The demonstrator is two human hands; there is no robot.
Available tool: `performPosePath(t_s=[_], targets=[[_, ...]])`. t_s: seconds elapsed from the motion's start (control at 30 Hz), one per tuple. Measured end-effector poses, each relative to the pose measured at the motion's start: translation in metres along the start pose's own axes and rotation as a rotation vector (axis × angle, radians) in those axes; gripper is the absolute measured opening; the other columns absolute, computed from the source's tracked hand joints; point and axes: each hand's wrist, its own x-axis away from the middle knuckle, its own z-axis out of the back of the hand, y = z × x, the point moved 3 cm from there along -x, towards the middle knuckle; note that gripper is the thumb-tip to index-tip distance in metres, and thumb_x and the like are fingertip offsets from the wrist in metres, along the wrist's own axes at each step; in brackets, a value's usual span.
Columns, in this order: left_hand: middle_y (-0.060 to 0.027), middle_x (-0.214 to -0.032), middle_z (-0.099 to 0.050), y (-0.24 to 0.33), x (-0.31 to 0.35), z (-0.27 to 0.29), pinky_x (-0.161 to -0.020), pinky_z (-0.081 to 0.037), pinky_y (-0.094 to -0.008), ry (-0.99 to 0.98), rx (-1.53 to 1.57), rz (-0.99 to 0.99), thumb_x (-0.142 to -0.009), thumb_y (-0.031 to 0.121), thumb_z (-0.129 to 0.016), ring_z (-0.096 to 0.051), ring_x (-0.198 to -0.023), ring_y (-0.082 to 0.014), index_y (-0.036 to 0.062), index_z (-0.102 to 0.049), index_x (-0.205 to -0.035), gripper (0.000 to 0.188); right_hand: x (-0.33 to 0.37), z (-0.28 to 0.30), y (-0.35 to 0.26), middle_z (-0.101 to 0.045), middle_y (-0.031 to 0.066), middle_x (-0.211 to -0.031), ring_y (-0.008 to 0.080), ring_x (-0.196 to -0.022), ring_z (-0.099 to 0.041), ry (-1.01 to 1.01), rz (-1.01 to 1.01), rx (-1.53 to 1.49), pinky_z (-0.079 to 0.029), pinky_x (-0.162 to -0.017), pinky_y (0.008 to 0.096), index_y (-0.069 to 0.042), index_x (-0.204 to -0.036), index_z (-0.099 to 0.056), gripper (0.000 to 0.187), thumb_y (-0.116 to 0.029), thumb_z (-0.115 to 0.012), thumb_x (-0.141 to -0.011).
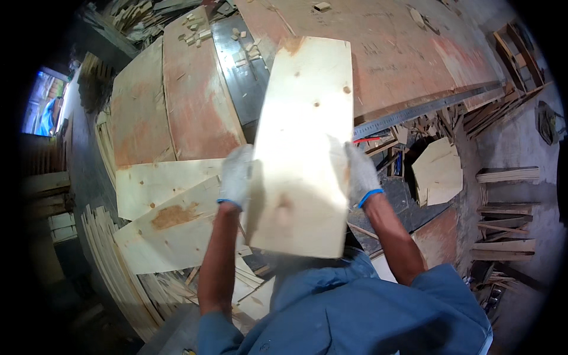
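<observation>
A pale wooden board (302, 136) with several dark knots is held up in front of me, its far end over the worktable. My left hand (236, 175), in a white knitted glove with a blue cuff, grips the board's left edge. On the opposite edge, my right hand (361, 171), gloved the same way, is closed around the side. The fingertips of both hands are partly hidden by the board. Two more pale boards, one with a brown stain (177, 216), lie overlapped to the left of my left hand.
A reddish-brown worktable (408, 53) spreads ahead, with a metal strip (239, 71) carrying small wood blocks and a long ruler (426, 111) along its near edge. Offcuts (438, 168) pile at right. Long strips (112, 266) lean at lower left, and stacked boards (506, 174) line the right wall.
</observation>
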Motion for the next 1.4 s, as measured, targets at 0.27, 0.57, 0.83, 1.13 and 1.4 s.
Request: performPosePath(t_s=[0.27,0.57,0.83,1.13,1.4], targets=[[-0.0057,-0.093,-0.056,0.001,0.064,-0.157,-0.082,-0.046,-0.0325,0.159,0.611,0.230,-0.103,0.021,-0.054,-0.053,-0.091,-0.0149,0.0034,-0.062,-0.098,0.020,-0.012,0.080,-0.020,-0.064,0.0019,-0.098,0.0087,-0.091,-0.055,0.019,0.332,0.675,-0.047,-0.084,0.0273,0.003,-0.120,-0.064,0.031,-0.021,-0.058,-0.102],[-0.0005,-0.092,-0.055,0.007,0.129,-0.196,-0.078,-0.043,-0.0299,0.273,0.280,0.166,-0.101,0.027,-0.059,-0.049,-0.087,-0.0101,0.0065,-0.062,-0.098,0.021,0.000,0.109,-0.013,-0.070,0.0064,-0.120,0.0097,-0.108,-0.058,-0.005,0.295,0.674,-0.045,-0.097,0.0251,0.006,-0.134,-0.060,0.041,-0.020,-0.055,-0.103],[-0.0034,-0.096,-0.056,0.027,0.135,-0.201,-0.084,-0.045,-0.0332,0.268,0.523,0.301,-0.102,0.024,-0.058,-0.050,-0.091,-0.0142,0.0018,-0.060,-0.097,0.023,0.001,0.111,-0.020,-0.069,0.0060,-0.119,0.0094,-0.108,-0.058,-0.008,0.266,0.716,-0.046,-0.095,0.0248,0.006,-0.134,-0.061,0.039,-0.017,-0.055,-0.102],[-0.0154,-0.116,-0.064,0.035,0.124,-0.169,-0.094,-0.049,-0.0365,0.076,0.479,0.492,-0.101,0.023,-0.057,-0.060,-0.110,-0.0226,-0.0028,-0.061,-0.119,0.032,-0.020,0.109,-0.023,-0.066,-0.0024,-0.096,0.0090,-0.081,-0.052,0.048,0.152,0.761,-0.046,-0.074,0.0265,0.006,-0.129,-0.064,0.036,-0.017,-0.058,-0.102],[-0.0112,-0.109,-0.055,0.198,0.131,-0.044,-0.081,-0.051,-0.0405,0.370,2.525,0.129,-0.106,0.026,-0.041,-0.056,-0.096,-0.0250,0.0060,-0.053,-0.111,0.024,-0.030,0.135,-0.012,-0.063,0.0071,-0.089,0.0115,-0.086,-0.051,-0.053,0.328,1.080,-0.047,-0.079,0.0305,0.005,-0.119,-0.065,0.037,-0.027,-0.051,-0.106]])
